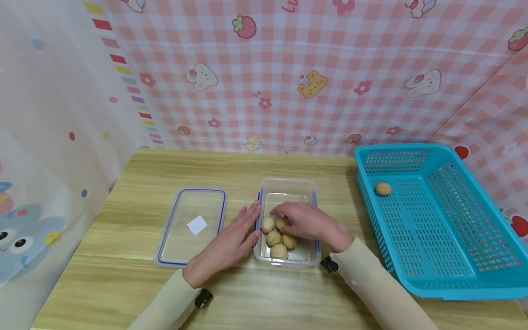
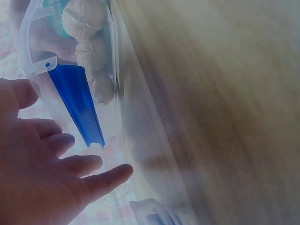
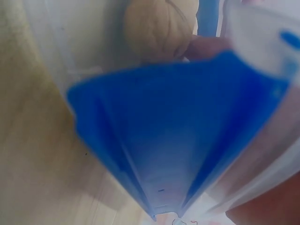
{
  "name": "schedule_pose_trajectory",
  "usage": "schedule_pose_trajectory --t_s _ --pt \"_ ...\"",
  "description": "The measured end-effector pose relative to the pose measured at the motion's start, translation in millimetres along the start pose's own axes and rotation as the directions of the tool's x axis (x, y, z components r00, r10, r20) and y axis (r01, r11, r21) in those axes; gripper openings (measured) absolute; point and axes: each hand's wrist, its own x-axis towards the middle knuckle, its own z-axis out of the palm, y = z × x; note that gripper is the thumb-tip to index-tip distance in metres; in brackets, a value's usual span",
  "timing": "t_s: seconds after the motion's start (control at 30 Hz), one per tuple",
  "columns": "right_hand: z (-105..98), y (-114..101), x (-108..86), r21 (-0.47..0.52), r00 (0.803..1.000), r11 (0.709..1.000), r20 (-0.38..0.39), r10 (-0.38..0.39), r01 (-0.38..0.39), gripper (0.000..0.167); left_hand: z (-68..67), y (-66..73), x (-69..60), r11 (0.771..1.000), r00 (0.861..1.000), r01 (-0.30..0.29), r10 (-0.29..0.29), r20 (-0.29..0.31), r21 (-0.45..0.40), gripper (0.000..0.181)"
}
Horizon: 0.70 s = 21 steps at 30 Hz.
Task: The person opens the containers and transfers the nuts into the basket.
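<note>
A clear plastic container [image 1: 287, 183] with blue side clips stands on the table, several walnuts [image 1: 279, 251] grouped in its left and near part. My right hand [image 1: 307, 221] reaches down inside it, thumb and fingers curled round a walnut [image 1: 282, 223] that they partly cover. In the right wrist view a blue clip [image 3: 164, 126] hides most of that hand; a walnut [image 3: 157, 30] shows behind the wall. Fingers extended, my left hand [image 1: 227, 243] lies along the container's left side, its fingertips at the wall. The left wrist view shows these fingers spread beside another blue clip [image 2: 77, 103].
Left of the container lies a clear lid [image 1: 181, 250] with a blue seal and a white square label [image 1: 197, 225]. A turquoise basket [image 1: 412, 150] occupies the table's right side, one walnut [image 1: 383, 189] in its far left corner. Patterned cloth [image 1: 284, 78] hangs behind the table.
</note>
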Motion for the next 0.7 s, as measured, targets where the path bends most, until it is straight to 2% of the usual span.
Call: schedule_pose_trajectory --t_s 0.27,0.53,0.7 --pt "1.8 1.2 -1.0 -0.013 1.000 1.000 -0.006 -0.005 0.005 0.031 0.6 -0.6 0.5 1.000 1.000 -0.006 0.006 -0.011 -0.009 0.062" --pt "3.3 3.4 -2.0 -0.027 0.995 0.998 -0.071 -0.066 0.064 0.019 0.9 -0.8 0.3 1.000 1.000 -0.004 0.004 -0.012 -0.010 0.062" --pt "1.5 3.9 -3.2 -0.007 0.991 0.996 -0.099 -0.090 0.090 0.018 0.4 -0.7 0.4 1.000 1.000 -0.002 0.002 -0.006 -0.007 0.062"
